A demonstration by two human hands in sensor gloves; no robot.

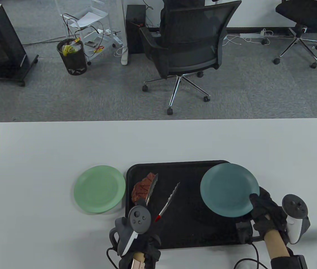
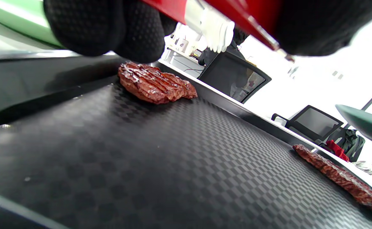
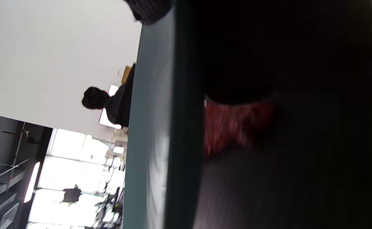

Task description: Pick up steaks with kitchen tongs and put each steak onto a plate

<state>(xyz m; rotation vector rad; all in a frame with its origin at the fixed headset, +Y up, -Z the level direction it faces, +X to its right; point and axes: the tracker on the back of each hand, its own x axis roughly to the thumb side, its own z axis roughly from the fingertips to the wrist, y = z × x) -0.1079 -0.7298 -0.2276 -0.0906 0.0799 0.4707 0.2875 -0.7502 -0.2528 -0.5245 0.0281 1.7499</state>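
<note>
Holding tongs: the left hand (image 1: 136,238) grips red-handled metal kitchen tongs (image 1: 161,196), arms spread over the black textured tray (image 1: 186,229), one tip at the first steak.
Near steak: a browned, grill-marked steak (image 1: 141,189) lies at the tray's left end, not yet lifted.
Second steak: a darker steak (image 2: 341,178) lies further right on the tray, under the raised plate.
Right hand: the right hand (image 1: 264,213) pinches the rim of a round teal plate (image 1: 228,189), held above the tray, probably to shorten the carry.
Spare plate: a round light-green plate (image 1: 99,189) sits on the white table (image 1: 158,140), just left of the tray.
</note>
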